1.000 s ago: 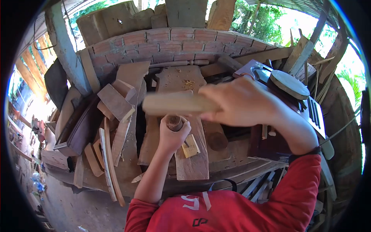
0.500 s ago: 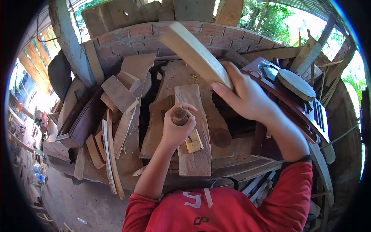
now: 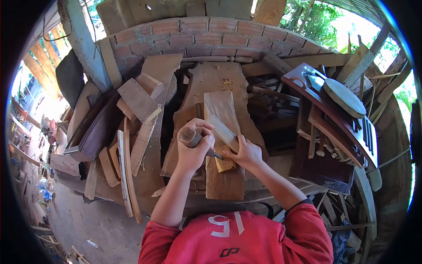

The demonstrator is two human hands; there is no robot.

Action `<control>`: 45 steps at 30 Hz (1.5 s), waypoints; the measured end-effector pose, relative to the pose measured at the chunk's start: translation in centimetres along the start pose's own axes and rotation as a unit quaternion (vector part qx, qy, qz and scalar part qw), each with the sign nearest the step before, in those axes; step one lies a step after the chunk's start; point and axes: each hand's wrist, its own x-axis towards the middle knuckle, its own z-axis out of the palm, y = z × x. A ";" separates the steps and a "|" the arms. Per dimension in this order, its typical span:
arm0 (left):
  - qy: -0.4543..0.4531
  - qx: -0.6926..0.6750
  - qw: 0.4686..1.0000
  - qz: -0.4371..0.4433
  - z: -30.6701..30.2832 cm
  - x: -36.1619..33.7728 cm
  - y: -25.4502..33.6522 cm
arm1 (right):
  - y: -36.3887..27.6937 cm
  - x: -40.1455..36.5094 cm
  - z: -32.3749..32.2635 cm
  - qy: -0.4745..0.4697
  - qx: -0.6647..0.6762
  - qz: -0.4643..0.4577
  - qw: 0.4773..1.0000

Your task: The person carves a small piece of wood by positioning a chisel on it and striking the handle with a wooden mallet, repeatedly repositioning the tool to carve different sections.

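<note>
My left hand (image 3: pixel 197 147) is wrapped around the wooden handle of a chisel (image 3: pixel 190 137), whose round butt end faces up toward me. Its dark blade slants down toward a small yellowish wood block (image 3: pixel 226 165). That block lies on a wider plank (image 3: pixel 224 187). Closed on the near end of a pale wooden bar (image 3: pixel 221 130), my right hand (image 3: pixel 246 154) is low over the plank, its fingertips right at the small block. The bar's far end points up and left, close beside my left hand.
A rough slab (image 3: pixel 211 79) with shavings lies under the plank. Wood offcuts (image 3: pixel 138 103) are piled left beside a dark drawer-like box (image 3: pixel 94 136). On the right stands dark polished furniture (image 3: pixel 316 94) with a round wooden disc (image 3: pixel 344 97) on it. A brick wall (image 3: pixel 206 35) runs behind.
My right hand has come down and left with the wooden bar, from raised above the bench to beside the small block. My left hand's chisel has tilted, its butt end moving left.
</note>
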 end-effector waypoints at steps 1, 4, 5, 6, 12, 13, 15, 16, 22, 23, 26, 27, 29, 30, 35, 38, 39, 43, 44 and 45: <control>0.003 -0.011 1.000 0.010 -0.3 -0.2 0.0 | 0.0 -0.1 0.1 0.007 -0.005 0.005 1.000; 0.014 -0.037 0.999 0.037 -1.8 -0.9 -0.6 | -0.4 -0.4 0.2 0.023 -0.012 0.015 1.000; 0.020 -0.030 0.998 0.051 -2.4 -1.1 -0.9 | -0.4 -0.4 0.2 0.032 -0.018 0.020 0.999; 0.020 -0.030 0.998 0.051 -2.9 -1.5 -1.1 | -0.4 -0.5 0.3 0.032 -0.018 0.019 0.999; 0.093 -0.161 0.975 0.122 -6.1 -4.7 -2.7 | -0.2 -0.5 1.0 0.064 -0.040 0.016 0.997; 0.084 -0.133 0.982 0.106 -6.9 -5.3 -3.0 | -0.3 -0.5 0.9 0.063 -0.045 0.016 0.997; 0.088 -0.146 0.980 0.101 -7.8 -5.9 -3.4 | -0.3 -0.6 0.9 0.062 -0.049 0.016 0.997; 0.092 -0.159 0.978 0.097 -8.1 -6.0 -3.6 | -0.3 -0.6 0.9 0.066 -0.051 0.015 0.996; 0.081 -0.188 0.972 0.117 -7.8 -6.0 -3.5 | -0.5 -0.7 0.9 0.080 -0.056 0.018 0.995; 0.073 -0.191 0.971 0.122 -7.7 -5.9 -3.5 | -0.5 -0.7 0.9 0.083 -0.057 0.019 0.995; 0.095 -0.198 0.968 0.123 -7.8 -5.7 -3.7 | -0.5 -0.8 0.8 0.083 -0.052 0.022 0.995; 0.095 -0.197 0.968 0.123 -8.1 -5.7 -3.8 | -0.6 -0.8 0.8 0.083 -0.050 0.022 0.995; 0.131 -0.214 0.958 0.136 -8.7 -5.7 -3.9 | -0.6 -0.7 0.7 0.075 -0.048 0.032 0.996; 0.130 -0.212 0.959 0.134 -8.8 -5.7 -3.8 | -0.7 -0.8 0.7 0.074 -0.046 0.033 0.996; 0.152 -0.208 0.957 0.134 -8.4 -5.9 -3.4 | -0.6 -0.7 0.6 0.070 -0.044 0.034 0.996; 0.150 -0.210 0.956 0.142 -8.0 -5.6 -3.6 | -0.7 -0.7 0.5 0.067 -0.043 0.037 0.996; 0.150 -0.210 0.956 0.141 -7.9 -5.5 -3.7 | -0.7 -0.7 0.5 0.067 -0.043 0.038 0.996; 0.145 -0.208 0.958 0.135 -7.4 -5.1 -3.9 | -0.6 -0.7 0.6 0.078 -0.046 0.035 0.995; 0.143 -0.201 0.960 0.135 -7.3 -5.1 -3.9 | -0.6 -0.7 0.7 0.080 -0.044 0.031 0.995; 0.142 -0.200 0.960 0.134 -7.4 -5.0 -3.9 | -0.6 -0.7 0.6 0.080 -0.043 0.032 0.995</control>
